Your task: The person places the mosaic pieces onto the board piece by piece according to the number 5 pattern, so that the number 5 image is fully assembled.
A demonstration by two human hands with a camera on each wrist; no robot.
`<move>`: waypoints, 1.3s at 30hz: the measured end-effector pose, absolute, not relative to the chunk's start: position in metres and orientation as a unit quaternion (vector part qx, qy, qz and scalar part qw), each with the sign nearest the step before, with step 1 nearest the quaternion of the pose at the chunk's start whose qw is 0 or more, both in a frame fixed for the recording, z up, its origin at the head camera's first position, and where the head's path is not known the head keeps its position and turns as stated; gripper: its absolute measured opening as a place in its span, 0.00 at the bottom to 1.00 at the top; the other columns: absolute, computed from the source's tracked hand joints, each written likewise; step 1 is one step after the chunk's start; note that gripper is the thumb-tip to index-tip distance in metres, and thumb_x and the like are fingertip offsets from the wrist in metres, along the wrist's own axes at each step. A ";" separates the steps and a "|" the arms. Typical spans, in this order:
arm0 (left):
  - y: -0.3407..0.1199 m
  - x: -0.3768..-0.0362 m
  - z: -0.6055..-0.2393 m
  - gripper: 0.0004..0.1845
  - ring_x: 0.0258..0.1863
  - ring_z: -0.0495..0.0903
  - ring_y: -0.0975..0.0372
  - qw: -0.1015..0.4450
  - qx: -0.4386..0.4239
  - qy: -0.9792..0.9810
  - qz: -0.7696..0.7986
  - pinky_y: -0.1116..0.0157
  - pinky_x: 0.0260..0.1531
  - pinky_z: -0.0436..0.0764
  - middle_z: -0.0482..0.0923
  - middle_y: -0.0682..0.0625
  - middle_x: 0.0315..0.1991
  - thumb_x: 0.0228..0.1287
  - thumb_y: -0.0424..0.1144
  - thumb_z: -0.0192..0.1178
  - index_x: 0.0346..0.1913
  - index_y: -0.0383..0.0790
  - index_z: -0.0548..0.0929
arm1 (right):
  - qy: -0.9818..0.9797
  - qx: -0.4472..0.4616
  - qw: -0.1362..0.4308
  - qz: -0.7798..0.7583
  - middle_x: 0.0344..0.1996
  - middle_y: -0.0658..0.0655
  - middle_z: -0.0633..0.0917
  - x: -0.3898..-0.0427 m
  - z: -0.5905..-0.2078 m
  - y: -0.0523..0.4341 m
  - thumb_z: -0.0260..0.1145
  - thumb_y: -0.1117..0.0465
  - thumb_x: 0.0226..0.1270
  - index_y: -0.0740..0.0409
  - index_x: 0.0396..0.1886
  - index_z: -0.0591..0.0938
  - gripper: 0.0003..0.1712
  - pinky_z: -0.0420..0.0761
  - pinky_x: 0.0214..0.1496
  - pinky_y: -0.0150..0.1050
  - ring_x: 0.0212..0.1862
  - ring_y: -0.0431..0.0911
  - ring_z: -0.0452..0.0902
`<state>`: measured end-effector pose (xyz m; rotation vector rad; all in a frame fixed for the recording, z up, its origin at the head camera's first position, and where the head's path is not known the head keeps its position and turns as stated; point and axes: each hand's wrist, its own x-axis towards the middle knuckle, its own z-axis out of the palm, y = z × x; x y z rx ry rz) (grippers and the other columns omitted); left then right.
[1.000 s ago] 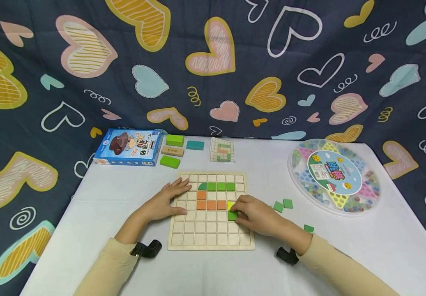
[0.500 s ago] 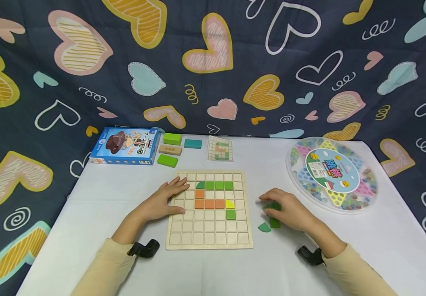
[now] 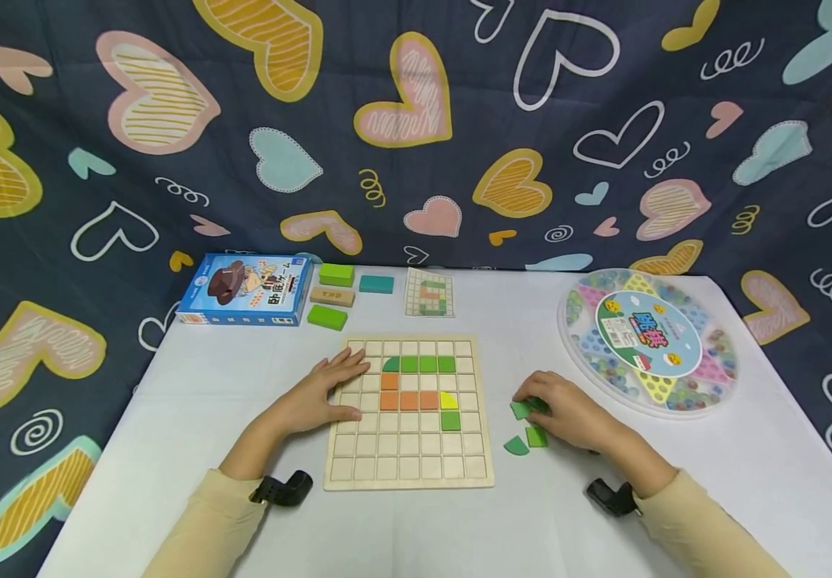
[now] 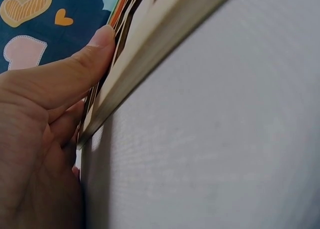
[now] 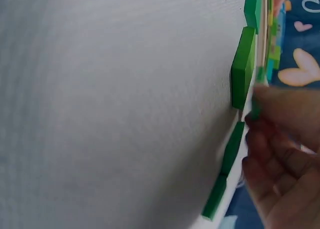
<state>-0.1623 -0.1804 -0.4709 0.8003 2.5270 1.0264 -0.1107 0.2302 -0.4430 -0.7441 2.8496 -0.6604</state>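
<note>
A pale wooden grid board [image 3: 387, 466] lies mid-table, with green and orange square tiles, a yellow rounded tile [image 3: 448, 400] and a green rounded tile [image 3: 391, 364] in its cells. My left hand [image 3: 314, 399] rests on the board's left edge, fingers spread; in the left wrist view its thumb [image 4: 82, 69] lies on the rim. Right of the board, my right hand [image 3: 567, 409] pinches a small green tile [image 3: 520, 410] between thumb and fingers, which partly hide it. Just below are a green square tile [image 3: 537, 437] and a green quarter-circle tile [image 3: 517, 446].
Behind the board stand a blue game box [image 3: 245, 289], green blocks [image 3: 327, 317], a wooden block [image 3: 332, 297], a teal block [image 3: 376, 284] and a pattern card [image 3: 430, 293]. A round marble game set [image 3: 650, 337] lies at the back right. A heart-patterned cloth [image 3: 416, 177] hangs behind.
My right hand has left the green square tile beneath the yellow one on the board, moved right to the loose tiles and taken hold of a green one. My left hand stays on the board.
</note>
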 end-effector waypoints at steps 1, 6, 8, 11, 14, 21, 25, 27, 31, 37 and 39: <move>-0.180 -0.163 -0.471 0.43 0.76 0.42 0.50 0.149 0.279 0.880 0.354 0.45 0.72 0.39 0.51 0.49 0.75 0.51 0.48 0.70 0.71 0.43 0.64 | 0.943 -0.243 0.056 -0.221 0.44 0.46 0.82 -0.109 -0.442 0.229 0.70 0.63 0.58 0.51 0.44 0.83 0.14 0.79 0.51 0.42 0.50 0.43 0.77; -0.180 -0.165 -0.468 0.43 0.76 0.42 0.51 0.146 0.276 0.884 0.348 0.45 0.72 0.39 0.51 0.49 0.75 0.51 0.49 0.70 0.70 0.43 0.64 | 0.937 -0.239 0.026 -0.252 0.44 0.46 0.82 -0.098 -0.432 0.210 0.71 0.59 0.57 0.51 0.46 0.83 0.16 0.79 0.50 0.41 0.49 0.41 0.77; -0.180 -0.166 -0.466 0.43 0.76 0.42 0.50 0.145 0.276 0.884 0.348 0.46 0.72 0.39 0.51 0.48 0.75 0.51 0.48 0.70 0.70 0.43 0.64 | 0.932 -0.250 0.020 -0.261 0.44 0.46 0.82 -0.093 -0.429 0.199 0.71 0.59 0.57 0.52 0.47 0.83 0.16 0.79 0.51 0.42 0.49 0.42 0.77; -0.179 -0.167 -0.464 0.43 0.76 0.42 0.50 0.145 0.276 0.883 0.351 0.46 0.72 0.39 0.51 0.47 0.75 0.51 0.48 0.70 0.70 0.42 0.64 | 0.926 -0.272 0.024 -0.261 0.45 0.46 0.82 -0.088 -0.429 0.184 0.70 0.57 0.58 0.52 0.48 0.83 0.16 0.79 0.50 0.40 0.50 0.41 0.77; -0.178 -0.167 -0.464 0.43 0.76 0.42 0.50 0.146 0.275 0.882 0.354 0.46 0.72 0.39 0.52 0.47 0.75 0.51 0.47 0.70 0.70 0.41 0.64 | 0.921 -0.292 0.035 -0.256 0.44 0.45 0.82 -0.086 -0.432 0.169 0.70 0.56 0.59 0.52 0.47 0.84 0.16 0.79 0.49 0.37 0.48 0.39 0.76; -0.176 -0.167 -0.466 0.43 0.76 0.42 0.50 0.149 0.279 0.880 0.355 0.45 0.72 0.39 0.51 0.47 0.75 0.51 0.47 0.70 0.70 0.40 0.64 | 0.912 -0.331 0.048 -0.238 0.39 0.44 0.80 -0.087 -0.441 0.147 0.70 0.56 0.58 0.53 0.45 0.85 0.15 0.77 0.41 0.29 0.40 0.35 0.72; -0.176 -0.167 -0.468 0.43 0.76 0.42 0.50 0.149 0.281 0.880 0.354 0.45 0.72 0.39 0.51 0.47 0.75 0.52 0.48 0.70 0.70 0.40 0.64 | 0.914 -0.337 0.037 -0.224 0.39 0.45 0.79 -0.087 -0.444 0.143 0.71 0.57 0.57 0.53 0.45 0.85 0.15 0.77 0.41 0.28 0.41 0.36 0.72; -0.177 -0.167 -0.469 0.43 0.76 0.42 0.50 0.148 0.280 0.881 0.352 0.45 0.72 0.39 0.51 0.47 0.75 0.52 0.49 0.70 0.70 0.41 0.64 | 0.914 -0.336 0.036 -0.224 0.39 0.45 0.79 -0.087 -0.445 0.143 0.72 0.56 0.57 0.53 0.45 0.85 0.16 0.77 0.42 0.29 0.42 0.36 0.71; -0.180 -0.165 -0.470 0.44 0.76 0.42 0.49 0.146 0.272 0.883 0.353 0.43 0.71 0.39 0.52 0.46 0.75 0.51 0.49 0.70 0.70 0.42 0.65 | 0.917 -0.312 0.044 -0.246 0.43 0.45 0.80 -0.083 -0.440 0.152 0.71 0.53 0.58 0.52 0.49 0.84 0.19 0.78 0.48 0.34 0.47 0.38 0.73; -0.180 -0.163 -0.471 0.44 0.75 0.41 0.48 0.147 0.276 0.880 0.357 0.43 0.71 0.39 0.51 0.46 0.75 0.51 0.51 0.70 0.70 0.42 0.65 | 0.937 -0.193 0.007 -0.290 0.49 0.46 0.82 -0.058 -0.433 0.216 0.74 0.58 0.53 0.52 0.50 0.83 0.22 0.79 0.55 0.45 0.54 0.44 0.77; -0.179 -0.163 -0.471 0.44 0.76 0.42 0.49 0.146 0.280 0.879 0.357 0.43 0.71 0.39 0.51 0.46 0.75 0.51 0.50 0.70 0.70 0.42 0.65 | 0.944 -0.149 -0.004 -0.293 0.48 0.45 0.82 -0.049 -0.434 0.241 0.74 0.59 0.53 0.51 0.50 0.83 0.22 0.80 0.53 0.44 0.52 0.44 0.78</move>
